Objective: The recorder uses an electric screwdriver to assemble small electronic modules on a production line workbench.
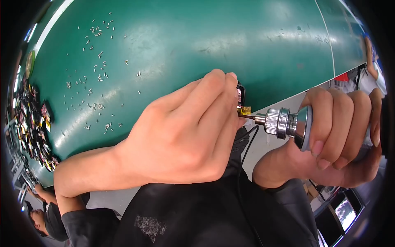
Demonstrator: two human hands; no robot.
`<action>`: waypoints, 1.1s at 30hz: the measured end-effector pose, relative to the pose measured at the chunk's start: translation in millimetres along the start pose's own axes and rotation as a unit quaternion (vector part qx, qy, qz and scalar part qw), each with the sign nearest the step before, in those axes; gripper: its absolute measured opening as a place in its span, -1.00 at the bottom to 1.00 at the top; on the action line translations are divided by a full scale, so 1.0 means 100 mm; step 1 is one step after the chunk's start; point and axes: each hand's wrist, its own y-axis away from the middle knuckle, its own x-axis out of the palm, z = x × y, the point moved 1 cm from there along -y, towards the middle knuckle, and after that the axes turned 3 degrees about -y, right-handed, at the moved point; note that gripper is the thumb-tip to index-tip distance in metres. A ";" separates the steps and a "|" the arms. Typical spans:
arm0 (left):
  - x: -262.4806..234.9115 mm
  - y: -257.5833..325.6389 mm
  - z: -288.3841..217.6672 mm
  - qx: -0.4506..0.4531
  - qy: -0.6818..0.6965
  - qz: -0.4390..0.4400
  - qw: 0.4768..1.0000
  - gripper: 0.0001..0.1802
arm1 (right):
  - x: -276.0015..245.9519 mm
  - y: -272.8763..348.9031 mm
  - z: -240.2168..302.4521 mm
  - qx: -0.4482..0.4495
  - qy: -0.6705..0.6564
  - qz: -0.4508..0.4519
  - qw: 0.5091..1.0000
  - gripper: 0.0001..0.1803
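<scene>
My left hand (181, 131) is closed around a small black-rimmed device (241, 94) at the table's near edge. Only a corner of it shows past my fingertips, with a bit of yellow tape (246, 110) below; the rest is hidden. In my right hand (339, 129) is a powered screwdriver (279, 123) with a silver knurled collar, held level. Its thin bit points left and reaches my left fingertips beside the yellow tape. Whether the bit sits on a screw cannot be seen.
Many small silver screws (101, 76) lie scattered over the left of the green table (177, 45). A heap of small black devices (35, 127) lies at the far left. A black cable (247, 150) hangs near my lap. Another person (49, 218) is at lower left.
</scene>
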 end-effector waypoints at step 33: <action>-0.05 -0.02 -0.04 0.011 -0.036 0.052 0.998 -0.58 | -0.29 -0.13 0.09 0.031 0.059 0.035 0.997 -0.82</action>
